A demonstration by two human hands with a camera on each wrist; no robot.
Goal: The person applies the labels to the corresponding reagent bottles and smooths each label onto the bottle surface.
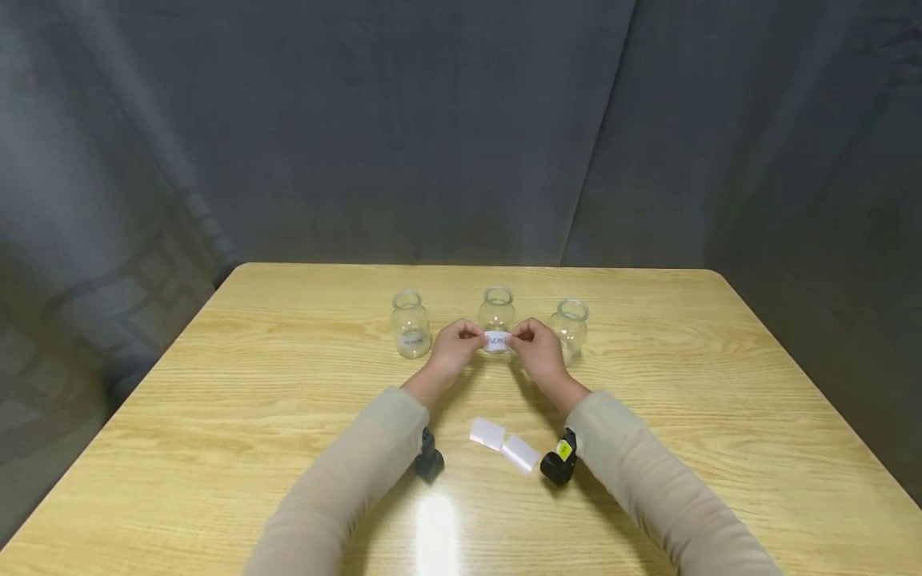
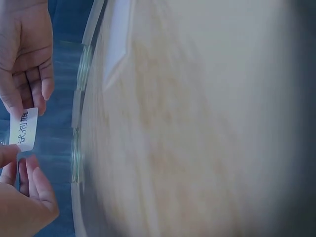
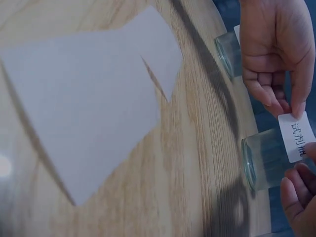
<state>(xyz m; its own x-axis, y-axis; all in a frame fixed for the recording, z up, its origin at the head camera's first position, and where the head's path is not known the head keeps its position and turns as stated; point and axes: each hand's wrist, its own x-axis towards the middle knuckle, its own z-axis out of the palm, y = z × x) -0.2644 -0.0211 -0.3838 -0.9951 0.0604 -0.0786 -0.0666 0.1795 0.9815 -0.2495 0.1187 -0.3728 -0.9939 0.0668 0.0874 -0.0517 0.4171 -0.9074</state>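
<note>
Above the pale wooden surface (image 1: 216,432), the head view shows the left hand (image 1: 455,350) and right hand (image 1: 539,350) pinching a small white rectangular paper label (image 1: 497,342) by opposite ends, before the middle clear glass jar (image 1: 499,306). The left wrist view suggests it is light, thin, easily creased. By the right wrist view, those ends offer the best hold; the jar seems fragile.

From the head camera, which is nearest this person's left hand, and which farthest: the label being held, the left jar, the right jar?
1. Label: pinched by the left hand, at its fingertips.
2. Left jar: just to that hand's left.
3. Right jar: off to the right, past the right hand.
</note>
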